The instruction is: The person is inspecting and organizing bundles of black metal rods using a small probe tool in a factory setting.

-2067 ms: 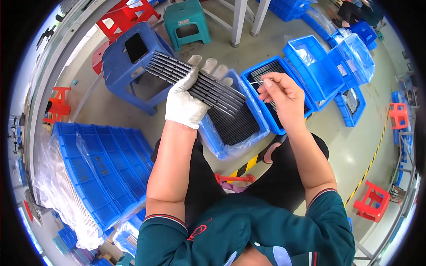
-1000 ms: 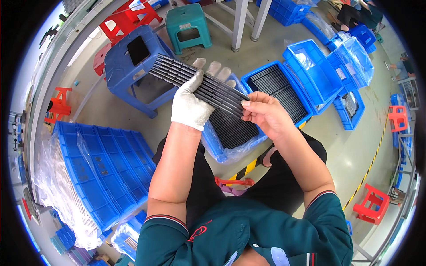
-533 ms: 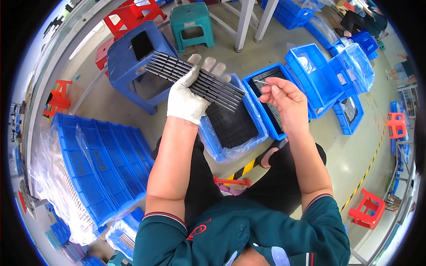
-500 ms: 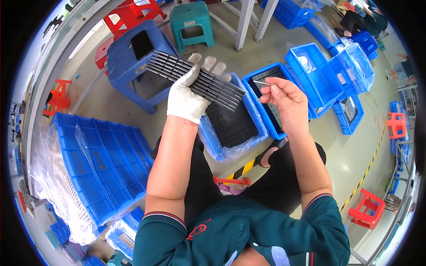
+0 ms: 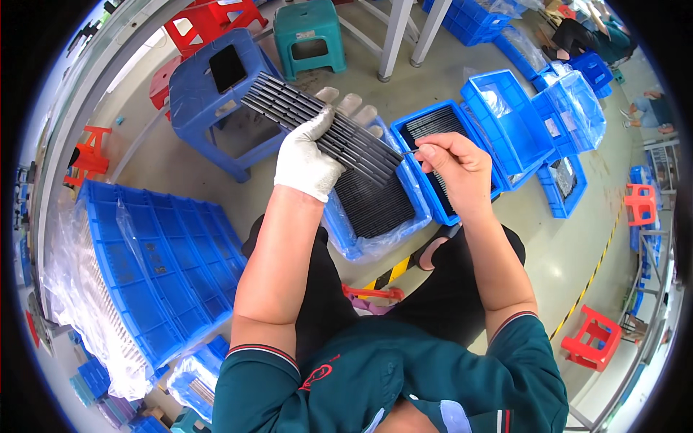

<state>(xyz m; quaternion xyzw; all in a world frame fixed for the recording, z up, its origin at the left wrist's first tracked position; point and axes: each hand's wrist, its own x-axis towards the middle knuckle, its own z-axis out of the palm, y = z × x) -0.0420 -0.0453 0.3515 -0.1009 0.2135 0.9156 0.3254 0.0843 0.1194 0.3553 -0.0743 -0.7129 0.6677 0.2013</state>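
Note:
My left hand [image 5: 309, 164], in a white glove, grips a flat bundle of dark rods [image 5: 325, 131] slanting down to the right. Its glove fingertips show beyond the far side of the bundle. The bare right hand [image 5: 459, 166] pinches a thin metal pin [image 5: 410, 151] between thumb and fingers. The pin's tip is at the right end of the bundle; whether it enters a rod is too small to tell. Beneath the bundle, a plastic-lined blue crate [image 5: 420, 206] holds many dark rods. Behind the right hand is another blue crate [image 5: 426, 114] with rows of rods, partly covered by that hand.
At the left stand stacked blue crates [image 5: 166, 270] in clear plastic. A blue stool [image 5: 195, 90] bears a dark flat panel [image 5: 227, 68]; a green stool [image 5: 309, 32] is beside it. More blue crates [image 5: 509, 123] lie at the right, with a red stool [image 5: 592, 338] farther off.
My right hand has moved slightly left and down, bringing the pin from apart to the right end of the rod bundle. The left hand still holds the bundle, shifted a little right.

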